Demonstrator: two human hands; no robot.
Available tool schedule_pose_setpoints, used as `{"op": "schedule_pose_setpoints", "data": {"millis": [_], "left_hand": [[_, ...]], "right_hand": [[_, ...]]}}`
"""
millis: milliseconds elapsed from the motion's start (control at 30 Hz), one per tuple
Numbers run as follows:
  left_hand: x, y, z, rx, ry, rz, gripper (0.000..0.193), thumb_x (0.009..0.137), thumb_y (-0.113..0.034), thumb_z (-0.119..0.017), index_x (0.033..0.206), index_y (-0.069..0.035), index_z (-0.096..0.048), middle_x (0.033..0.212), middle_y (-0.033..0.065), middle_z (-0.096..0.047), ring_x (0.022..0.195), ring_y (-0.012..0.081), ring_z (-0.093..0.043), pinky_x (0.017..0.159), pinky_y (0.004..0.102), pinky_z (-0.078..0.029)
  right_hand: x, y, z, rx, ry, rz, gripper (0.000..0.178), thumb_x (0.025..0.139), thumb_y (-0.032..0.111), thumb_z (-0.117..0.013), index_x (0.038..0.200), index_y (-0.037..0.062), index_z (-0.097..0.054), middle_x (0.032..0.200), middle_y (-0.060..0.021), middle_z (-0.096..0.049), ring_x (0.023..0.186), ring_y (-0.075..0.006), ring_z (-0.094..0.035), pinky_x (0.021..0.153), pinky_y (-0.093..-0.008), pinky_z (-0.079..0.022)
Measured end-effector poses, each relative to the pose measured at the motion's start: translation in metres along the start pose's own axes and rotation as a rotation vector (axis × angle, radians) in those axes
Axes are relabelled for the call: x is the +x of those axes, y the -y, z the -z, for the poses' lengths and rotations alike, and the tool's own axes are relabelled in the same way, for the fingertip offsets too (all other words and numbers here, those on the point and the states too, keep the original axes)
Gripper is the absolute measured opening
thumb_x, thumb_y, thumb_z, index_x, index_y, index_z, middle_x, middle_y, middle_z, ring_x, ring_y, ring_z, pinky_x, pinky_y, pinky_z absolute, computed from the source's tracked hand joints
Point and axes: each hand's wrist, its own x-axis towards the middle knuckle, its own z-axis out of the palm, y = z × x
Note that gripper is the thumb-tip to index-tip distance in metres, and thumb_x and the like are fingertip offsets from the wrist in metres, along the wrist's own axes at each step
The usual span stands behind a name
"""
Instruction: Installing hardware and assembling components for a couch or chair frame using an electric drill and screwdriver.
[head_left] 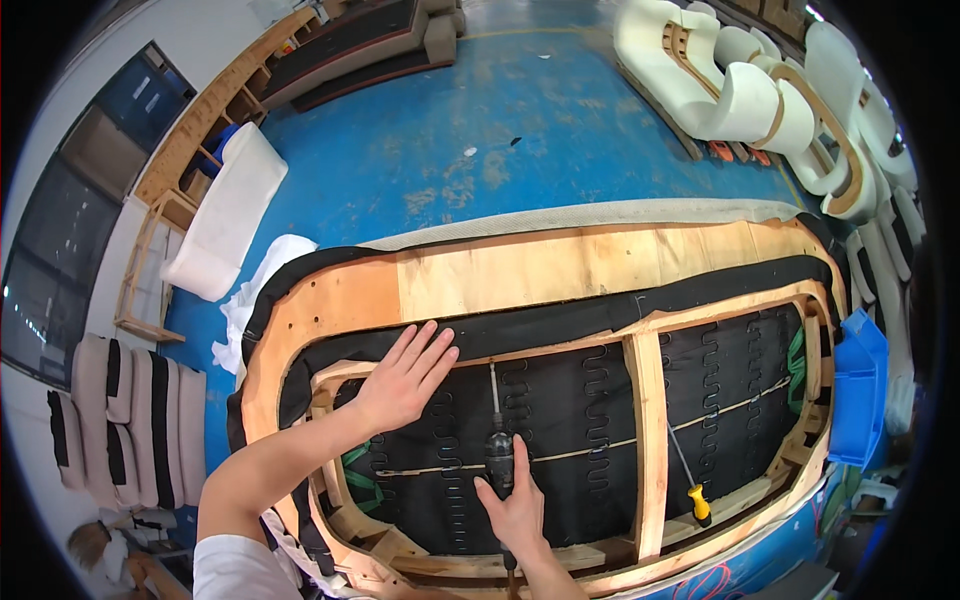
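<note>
An upturned sofa frame of pale wood lies in front of me, with black fabric and wavy springs inside its inner frame. My left hand is laid flat, fingers spread, on the black fabric strip along the inner rail. Black and straight, a power screwdriver is gripped in my right hand, thumb and forefinger along its body. Its long bit points away from me and its tip meets the far inner rail. A yellow-handled screwdriver rests beside the wooden crossbar.
Blue plastic bins stand against the frame's right end. Striped cushions are stacked at left, near another person. White foam seat shells and a brown sofa stand farther off on the blue floor.
</note>
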Motion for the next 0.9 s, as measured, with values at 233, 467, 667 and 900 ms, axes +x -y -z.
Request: {"op": "schedule_pose_setpoints", "data": {"millis": [233,467,667,900], "left_hand": [[-0.002,0.025,0.002,0.108,-0.036,-0.134,0.067,0.083,-0.014,-0.066,0.148,-0.006,-0.053,0.159,0.0148,-0.048,0.144,0.0364,-0.048,0.120,0.0515,-0.038],[0.004,0.044,0.008,0.081,-0.096,-0.135,0.061,0.084,-0.008,-0.063,0.145,-0.007,-0.057,0.153,0.0141,-0.055,0.143,0.0349,-0.051,0.119,0.0507,-0.040],[0.002,0.045,0.005,0.182,-0.122,-0.151,0.053,0.091,-0.022,-0.065,0.141,-0.004,-0.060,0.150,0.0144,-0.057,0.142,0.0336,-0.053,0.120,0.0506,-0.042],[-0.004,0.047,0.002,0.212,-0.144,-0.152,0.049,0.093,-0.021,-0.065,0.138,-0.001,-0.062,0.147,0.0160,-0.060,0.140,0.0343,-0.055,0.120,0.0508,-0.042]], "right_hand": [[0.001,0.002,-0.001,0.040,-0.015,-0.006,0.090,0.092,0.023,-0.077,0.165,0.0094,-0.025,0.128,-0.0297,-0.067,0.113,-0.0436,-0.070,0.094,-0.0436,-0.056],[0.004,0.004,-0.002,0.044,-0.016,-0.019,0.089,0.093,0.018,-0.077,0.165,0.0088,-0.025,0.126,-0.0269,-0.069,0.115,-0.0376,-0.070,0.098,-0.0399,-0.054],[0.008,0.001,-0.004,0.074,-0.024,0.002,0.089,0.094,0.026,-0.076,0.164,0.0079,-0.025,0.127,-0.0345,-0.066,0.112,-0.0486,-0.069,0.092,-0.0465,-0.057],[0.010,0.004,-0.005,0.062,-0.021,0.006,0.088,0.095,0.025,-0.075,0.164,0.0090,-0.024,0.128,-0.0352,-0.065,0.114,-0.0488,-0.068,0.093,-0.0468,-0.057]]}}
